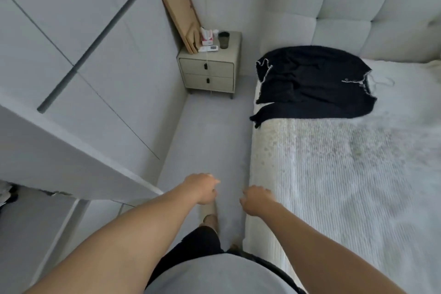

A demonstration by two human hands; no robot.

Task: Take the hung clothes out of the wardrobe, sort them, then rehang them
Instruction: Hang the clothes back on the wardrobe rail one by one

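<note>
A black knitted garment (315, 83) with white stitched edging lies crumpled on the bed (346, 174), near the padded headboard (381, 7); a thin white hanger (381, 82) shows at its neck; the bedcover is ribbed and pale. The white wardrobe (71, 55) with a long grey handle stands left; a beige two-drawer nightstand (207, 71) occupies the corner. The left hand (202, 187) and right hand (256, 200) hang over the floor, fingers loosely curled, holding nothing.
</note>
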